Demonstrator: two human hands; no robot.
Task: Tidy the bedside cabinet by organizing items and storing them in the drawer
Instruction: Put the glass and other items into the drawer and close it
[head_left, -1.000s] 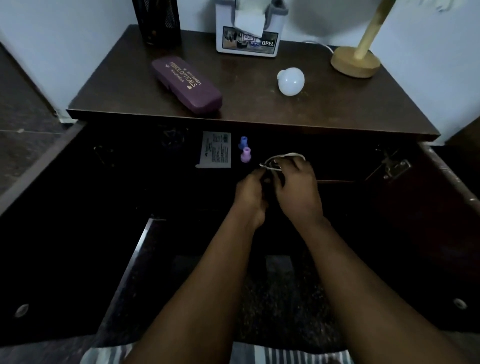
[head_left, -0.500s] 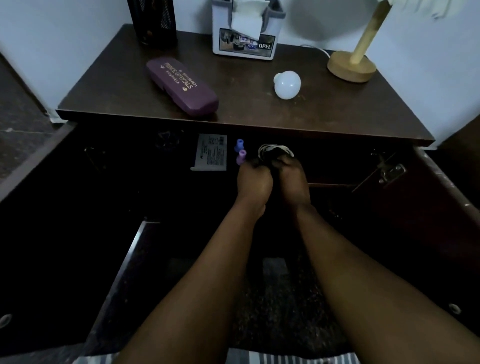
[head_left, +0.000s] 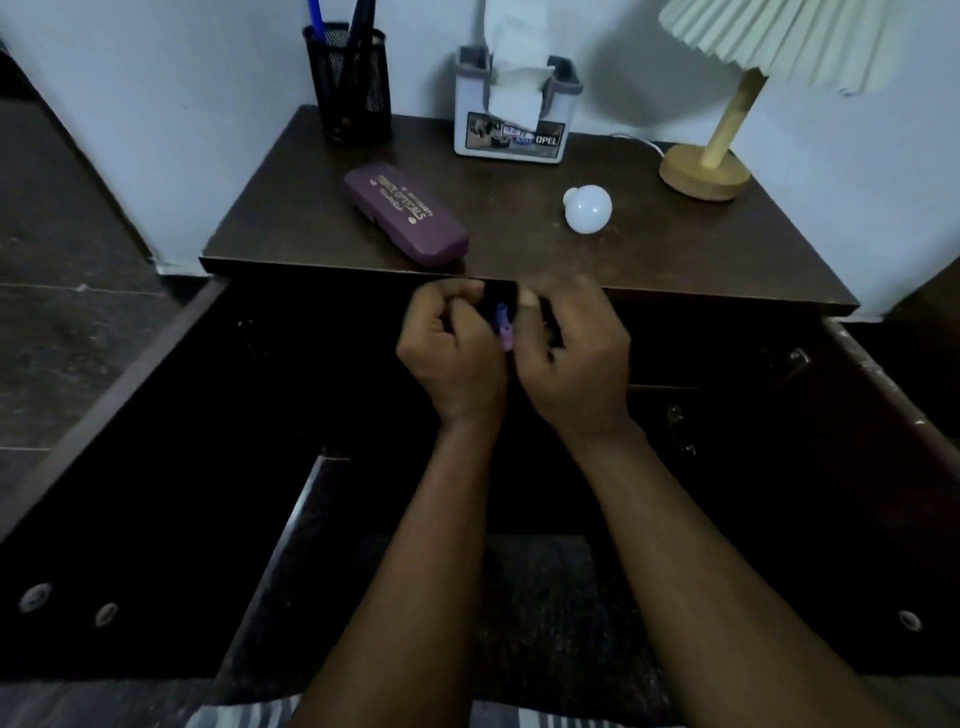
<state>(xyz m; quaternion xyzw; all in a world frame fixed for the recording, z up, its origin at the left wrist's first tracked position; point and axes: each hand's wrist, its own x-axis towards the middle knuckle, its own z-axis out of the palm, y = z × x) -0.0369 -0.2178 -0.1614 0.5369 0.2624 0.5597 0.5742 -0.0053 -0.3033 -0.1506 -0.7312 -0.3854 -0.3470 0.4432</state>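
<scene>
While my left hand (head_left: 457, 358) and right hand (head_left: 576, 364) hover close together over the open drawer (head_left: 124, 397), both have their fingers curled inward with the thumbs toward each other, and I cannot tell whether either one pinches anything (the gap between them is too dark). A small purple item (head_left: 503, 325) shows in that gap; whether it lies in the drawer or touches my fingers I cannot say. Just beyond my knuckles runs the front edge of the counter (head_left: 675, 249). On it a purple spectacle case (head_left: 405, 215) lies at an angle near that edge, with a white bulb (head_left: 587, 208) to its right. At the back stand a mesh pen holder (head_left: 353, 88), a tissue box (head_left: 511, 119) and a wooden lamp (head_left: 706, 171).
</scene>
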